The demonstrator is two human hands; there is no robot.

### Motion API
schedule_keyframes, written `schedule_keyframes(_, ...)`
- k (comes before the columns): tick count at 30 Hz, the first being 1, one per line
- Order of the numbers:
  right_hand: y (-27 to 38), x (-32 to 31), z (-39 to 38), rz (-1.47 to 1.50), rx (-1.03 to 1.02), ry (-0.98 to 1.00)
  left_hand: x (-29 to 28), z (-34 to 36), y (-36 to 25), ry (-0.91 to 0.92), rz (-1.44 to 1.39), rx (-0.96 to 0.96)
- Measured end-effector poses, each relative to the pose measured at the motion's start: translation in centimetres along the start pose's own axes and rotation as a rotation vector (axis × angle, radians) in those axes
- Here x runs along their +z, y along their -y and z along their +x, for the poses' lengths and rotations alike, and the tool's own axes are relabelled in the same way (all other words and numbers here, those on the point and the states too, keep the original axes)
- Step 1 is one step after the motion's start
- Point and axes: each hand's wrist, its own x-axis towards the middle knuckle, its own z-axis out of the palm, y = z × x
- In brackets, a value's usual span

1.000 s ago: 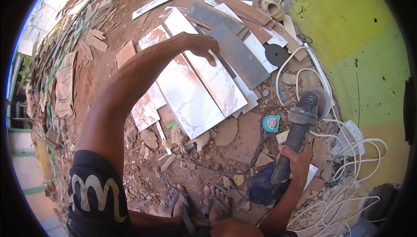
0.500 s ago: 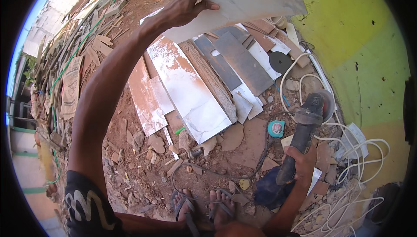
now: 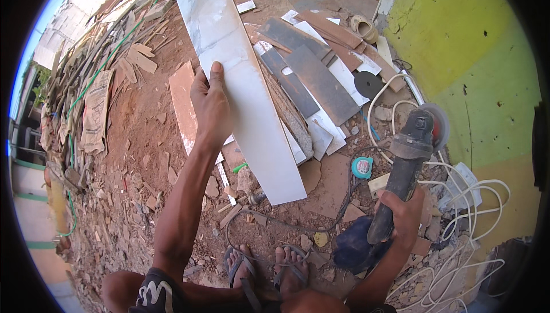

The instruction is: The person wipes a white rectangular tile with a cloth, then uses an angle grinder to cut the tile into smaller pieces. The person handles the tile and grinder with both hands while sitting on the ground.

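Observation:
My left hand (image 3: 212,104) grips the left edge of a long white marbled tile strip (image 3: 252,106), thumb on its face and the other fingers hidden behind. The strip slants above the pile, its near end close to the middle of the view. On the right, my right hand (image 3: 401,212) is wrapped round the body of a black angle grinder (image 3: 404,161), whose disc (image 3: 438,126) points up and away. I cannot tell whether the disc turns. Below the grinder lies a dark blue cloth-like bundle (image 3: 352,247). Just left of the grinder is a teal tape measure (image 3: 361,167).
Grey and white tile offcuts (image 3: 321,83) lie piled ahead, with a black disc (image 3: 368,84) at their right. White cable (image 3: 475,198) loops beside the yellow-green wall (image 3: 470,72). Broken rubble surrounds my sandalled feet (image 3: 266,267). Wood scraps (image 3: 109,49) heap up at far left.
My left hand has come down and nearer with the tile strip, which has swung from crosswise to lengthwise. The grinder in my right hand has shifted slightly.

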Motion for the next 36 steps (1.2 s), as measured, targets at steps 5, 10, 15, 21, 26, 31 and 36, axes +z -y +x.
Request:
schedule_keyframes(5,1.1,1.2,-0.9,-0.018,-0.060,0.098,-2.9,-4.6,8.8,-0.164,0.117,-0.173)
schedule_keyframes(10,3.0,3.5,-1.1,0.009,0.001,0.198,-1.5,-9.7,11.4,-0.198,0.278,-0.230)
schedule_keyframes(15,2.9,6.2,0.1,-0.009,-0.039,0.263,-0.8,-11.9,13.2,-0.183,0.323,-0.134)
schedule_keyframes(21,2.6,8.8,1.8,-0.136,-0.078,0.319,0.8,-13.7,13.9,-0.237,0.532,-0.128)
schedule_keyframes(26,1.5,11.0,3.5,-0.115,-0.151,0.391,1.1,-14.3,13.9,-0.215,0.815,-0.191)
schedule_keyframes(31,0.8,13.3,4.6,-0.157,-0.244,0.384,0.7,-16.5,14.4,-0.177,0.956,-0.030)
schedule_keyframes(36,1.4,16.6,5.8,-0.216,-0.310,0.370,-2.1,-22.2,15.9,0.065,1.150,0.070)
